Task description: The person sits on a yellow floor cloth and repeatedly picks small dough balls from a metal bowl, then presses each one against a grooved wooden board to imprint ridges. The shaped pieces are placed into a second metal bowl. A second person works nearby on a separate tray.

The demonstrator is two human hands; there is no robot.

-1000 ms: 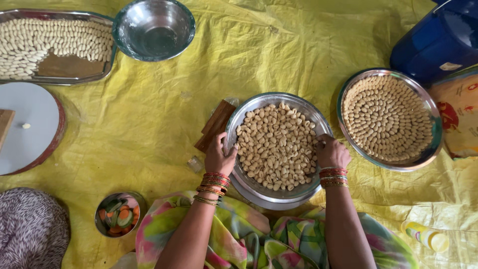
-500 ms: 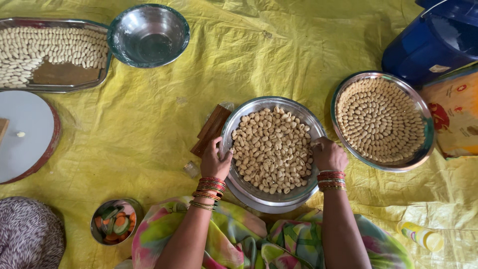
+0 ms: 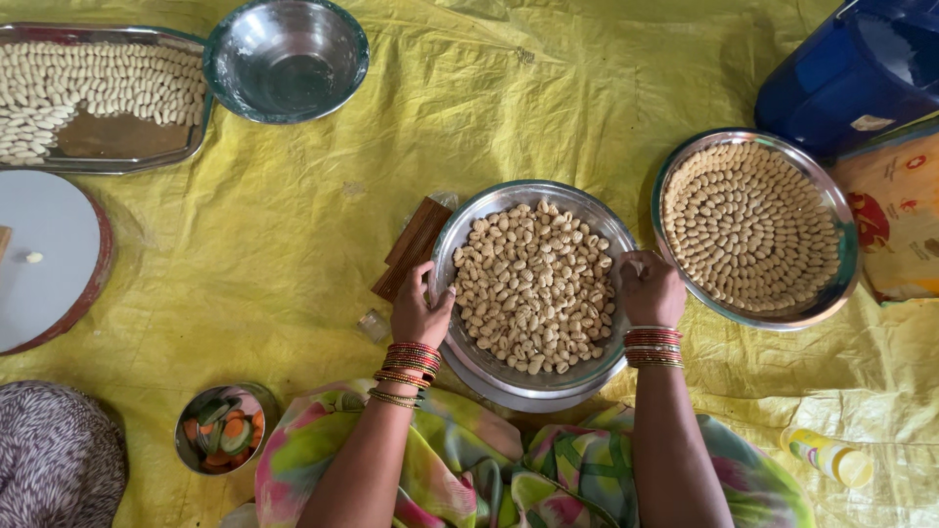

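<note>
**Q:** Where is the work positioned?

**A:** The yellow sheet [image 3: 293, 244] carries everything. The steel dish [image 3: 533, 386] sits near the middle of the sheet's near edge, directly in front of you. It holds a loose heap of pale dough pieces [image 3: 533, 284]. A second round tray [image 3: 836, 284] lies just beside it on the right, with its pieces laid in neat rings. A blue container [image 3: 841, 78] occupies the far right corner.

**Q:** What are the hands doing?

**A:** Both are on the dish. Your left hand [image 3: 419, 313] grips the left rim, with the fingers curled over the edge and pressed together. Your right hand [image 3: 648, 290] is closed over the right rim, with the fingers bunched. Whether it also pinches a piece cannot be told from this view.

**Q:** Which step does this indicate?

**A:** By judgement, this is the two-handed hold on the dish, taken to steady, shift or shake it. The dish appears to rest on the sheet, not lifted.

**Q:** What does a next move call for?

**A:**
1. Keep even pressure on both rims and hold the dish level, because the heap is loose and can slide.
2. Watch the wooden block [image 3: 411, 246] that touches the left rim, just beyond your left hand.
3. Keep clear of the ringed tray on the right.
</note>
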